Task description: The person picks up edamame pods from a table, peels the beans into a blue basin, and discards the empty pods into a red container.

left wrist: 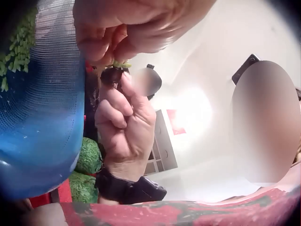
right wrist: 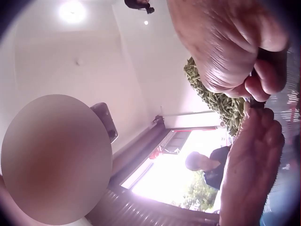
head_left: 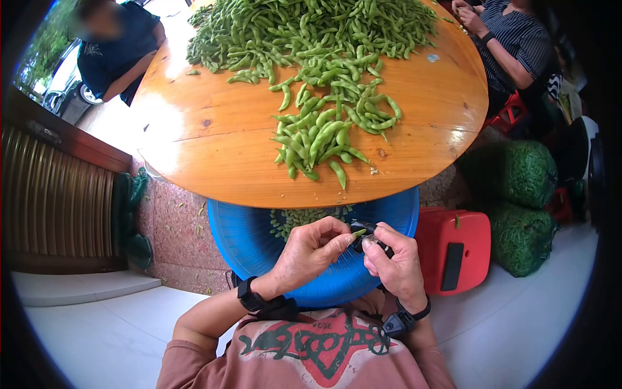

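Over a blue plastic basket [head_left: 240, 259], both hands meet at a green soybean pod [head_left: 359, 233]. My left hand [head_left: 308, 251] pinches the pod between thumb and finger. A small black tool [left wrist: 112, 76] is in my right hand [head_left: 398, 264], held by curled fingers right at the pod. I cannot tell what kind of tool it is. Shelled beans [head_left: 288, 223] lie in the basket below the table edge. Loose pods [head_left: 317, 139] are spread on the wooden table [head_left: 207, 152] in front of the hands.
A large heap of pods [head_left: 291, 32] covers the table's far side. To the right stand a red stool [head_left: 424, 253] and green net sacks [head_left: 521, 240] filled with pods. One person [head_left: 116, 45] is at the far left, another [head_left: 515, 48] at the far right.
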`<state>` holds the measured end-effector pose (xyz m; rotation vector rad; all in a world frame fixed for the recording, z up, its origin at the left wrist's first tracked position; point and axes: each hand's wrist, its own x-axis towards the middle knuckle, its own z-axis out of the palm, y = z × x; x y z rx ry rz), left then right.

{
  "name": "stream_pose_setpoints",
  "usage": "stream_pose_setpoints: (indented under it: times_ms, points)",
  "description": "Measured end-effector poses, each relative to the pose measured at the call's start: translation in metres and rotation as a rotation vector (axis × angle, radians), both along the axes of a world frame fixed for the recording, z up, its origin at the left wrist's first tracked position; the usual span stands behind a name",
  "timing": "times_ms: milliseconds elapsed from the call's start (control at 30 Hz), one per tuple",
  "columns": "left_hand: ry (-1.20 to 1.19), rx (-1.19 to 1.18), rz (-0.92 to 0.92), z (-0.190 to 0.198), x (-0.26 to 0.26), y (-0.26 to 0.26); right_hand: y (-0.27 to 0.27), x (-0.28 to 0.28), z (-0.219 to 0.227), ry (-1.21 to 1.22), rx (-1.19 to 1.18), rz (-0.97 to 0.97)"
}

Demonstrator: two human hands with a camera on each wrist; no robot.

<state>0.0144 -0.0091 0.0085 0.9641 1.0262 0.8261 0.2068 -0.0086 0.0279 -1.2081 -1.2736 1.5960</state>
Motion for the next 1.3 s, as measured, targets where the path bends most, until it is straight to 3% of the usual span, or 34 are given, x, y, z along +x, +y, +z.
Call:
stream_pose_setpoints:
  times_ms: [67, 133, 233, 333, 400, 867, 967, 1033, 1133, 1200, 1300]
  points:
    - [0.026, 0.044, 0.028, -0.001, 0.001, -0.001, 0.001, -0.001, -0.005, 0.011, 0.000, -0.009]
    - [-0.166, -0.128, 0.029, 0.002, -0.001, 0.002, 0.002, -0.001, -0.006, 0.022, 0.000, -0.020]
    - [-0.292, -0.197, 0.049, -0.002, -0.001, 0.004, 0.002, -0.001, -0.007, 0.063, -0.015, -0.018]
    - [-0.322, -0.155, 0.076, -0.011, 0.001, 0.003, -0.001, 0.001, -0.011, 0.261, -0.145, -0.030]
    - [-0.315, -0.154, 0.097, -0.013, 0.002, 0.003, -0.003, 0.003, -0.012, 0.381, -0.238, -0.004]
    - [-0.196, 0.038, 0.368, -0.015, 0.021, -0.004, -0.005, -0.018, -0.015, 0.291, -0.179, -0.083]
    - [-0.169, -0.025, 0.372, -0.011, 0.019, -0.002, -0.001, -0.021, -0.014, 0.260, -0.123, -0.089]
    - [-0.317, -0.208, 0.265, -0.008, 0.012, -0.001, 0.000, -0.020, -0.015, 0.231, -0.079, -0.086]
    - [-0.507, -0.368, 0.243, -0.015, 0.013, 0.000, 0.002, -0.015, -0.022, 0.248, -0.120, -0.058]
    - [-0.569, -0.381, 0.236, -0.015, 0.015, 0.001, 0.003, -0.016, -0.026, 0.398, -0.208, -0.085]
    - [-0.623, -0.407, 0.200, -0.013, 0.009, 0.004, 0.005, -0.016, -0.021, 0.353, -0.193, -0.091]
